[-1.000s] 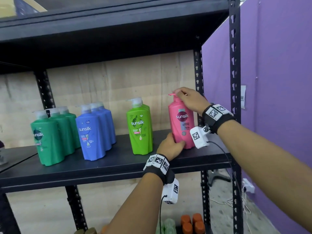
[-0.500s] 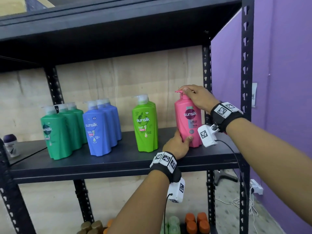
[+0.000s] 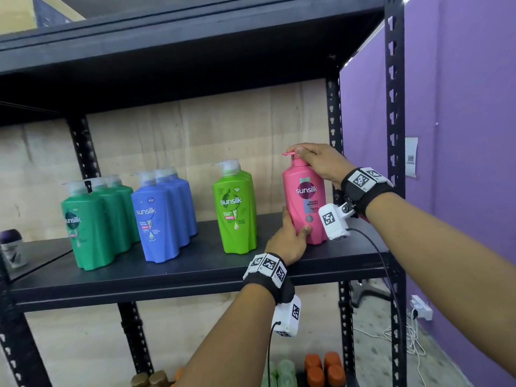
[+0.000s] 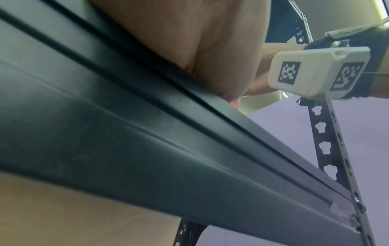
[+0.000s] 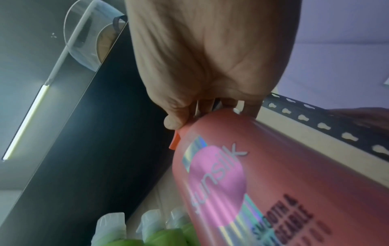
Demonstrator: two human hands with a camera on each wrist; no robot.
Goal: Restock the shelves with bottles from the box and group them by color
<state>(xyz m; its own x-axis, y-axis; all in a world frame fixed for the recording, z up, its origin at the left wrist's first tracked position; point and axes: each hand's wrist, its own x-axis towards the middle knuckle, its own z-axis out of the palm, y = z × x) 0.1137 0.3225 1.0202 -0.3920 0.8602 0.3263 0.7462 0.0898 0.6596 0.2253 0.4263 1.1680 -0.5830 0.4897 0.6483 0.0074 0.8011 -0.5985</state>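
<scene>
A pink bottle stands upright on a black shelf, near its right end, just beside the rear right post. The right hand comes from above, fingers curled over the pump top, its grip clamped on the pink bottle. The left hand wraps the lower left side of the pink bottle, thumb pressed on the front label, also clamped on it.

To the left of the pink bottle, apart from it, stand the light green bottles in a row running back. Further left are the blue bottles, then the dark green bottles, each set lined front to back. A small purple-capped bottle sits far left. Below the pink bottle, on a lower level, orange caps show. A purple wall rises to its right.
</scene>
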